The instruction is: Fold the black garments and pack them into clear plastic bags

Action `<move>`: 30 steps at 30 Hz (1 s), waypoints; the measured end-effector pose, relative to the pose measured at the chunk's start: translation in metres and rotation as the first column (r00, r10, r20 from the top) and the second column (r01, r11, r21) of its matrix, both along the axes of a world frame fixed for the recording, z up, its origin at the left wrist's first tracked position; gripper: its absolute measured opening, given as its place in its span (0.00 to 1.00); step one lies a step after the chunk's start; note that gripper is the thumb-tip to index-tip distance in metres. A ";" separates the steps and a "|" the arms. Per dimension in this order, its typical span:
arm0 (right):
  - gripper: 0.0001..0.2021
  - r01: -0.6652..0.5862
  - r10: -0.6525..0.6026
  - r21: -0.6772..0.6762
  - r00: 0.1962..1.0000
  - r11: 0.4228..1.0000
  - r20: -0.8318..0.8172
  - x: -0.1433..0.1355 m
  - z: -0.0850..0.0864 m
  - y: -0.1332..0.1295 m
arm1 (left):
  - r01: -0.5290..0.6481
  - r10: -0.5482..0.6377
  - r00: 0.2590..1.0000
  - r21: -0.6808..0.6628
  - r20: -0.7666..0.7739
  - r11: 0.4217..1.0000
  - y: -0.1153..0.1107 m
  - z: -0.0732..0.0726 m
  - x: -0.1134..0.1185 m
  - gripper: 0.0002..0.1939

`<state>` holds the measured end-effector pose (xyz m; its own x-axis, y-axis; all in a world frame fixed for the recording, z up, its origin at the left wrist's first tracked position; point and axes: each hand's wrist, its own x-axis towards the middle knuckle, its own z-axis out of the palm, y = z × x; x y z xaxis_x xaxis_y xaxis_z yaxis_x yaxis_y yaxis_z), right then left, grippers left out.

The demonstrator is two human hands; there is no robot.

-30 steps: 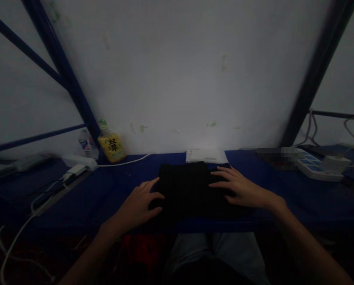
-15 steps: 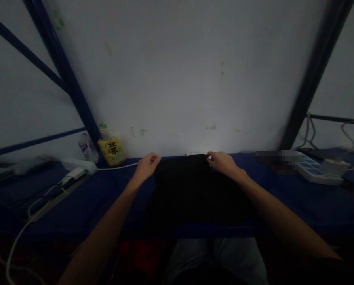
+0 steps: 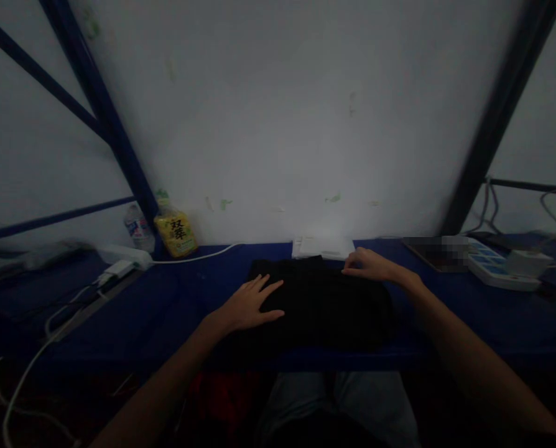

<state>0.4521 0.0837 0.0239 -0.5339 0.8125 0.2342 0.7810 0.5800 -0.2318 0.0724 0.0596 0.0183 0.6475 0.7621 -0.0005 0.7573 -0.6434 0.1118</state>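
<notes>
A black cloth [image 3: 315, 311] lies on the blue tabletop [image 3: 157, 311] in front of me, its folds hard to make out in the dim light. Spread flat on its left part is my left hand [image 3: 247, 303], fingers apart. At the cloth's upper right edge, my right hand [image 3: 369, 264] has its thumb and fingertips pinched together on the black fabric. Just behind the cloth, against the wall, lies a white flat item [image 3: 323, 247].
Back left stand a yellow-labelled bottle [image 3: 176, 233] and a clear bottle [image 3: 139, 230], beside a white power strip [image 3: 124, 255] with cables. At right are a dark flat device [image 3: 431, 254] and a white-and-blue strip [image 3: 497, 264]. Blue metal posts rise on both sides.
The cloth's raised far edge has come down toward me, uncovering the white item. My left hand let go and now lies flat on the cloth; my right hand moved right and slightly nearer.
</notes>
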 end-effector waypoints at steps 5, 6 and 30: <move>0.13 0.218 -0.224 0.115 0.974 0.969 0.038 -0.002 -0.009 0.010 | 0.061 -0.054 0.997 0.102 -0.063 0.993 -0.008 0.016 0.001 0.41; 0.13 0.230 -0.238 0.163 0.971 0.959 0.034 -0.006 -0.008 0.007 | 0.105 -0.101 0.994 0.107 -0.044 0.989 -0.016 0.020 0.002 0.40; 0.18 -0.087 0.087 -0.023 0.996 0.996 -0.021 -0.030 0.052 -0.120 | 0.170 -0.169 0.985 0.058 -0.015 0.984 -0.059 0.103 0.001 0.18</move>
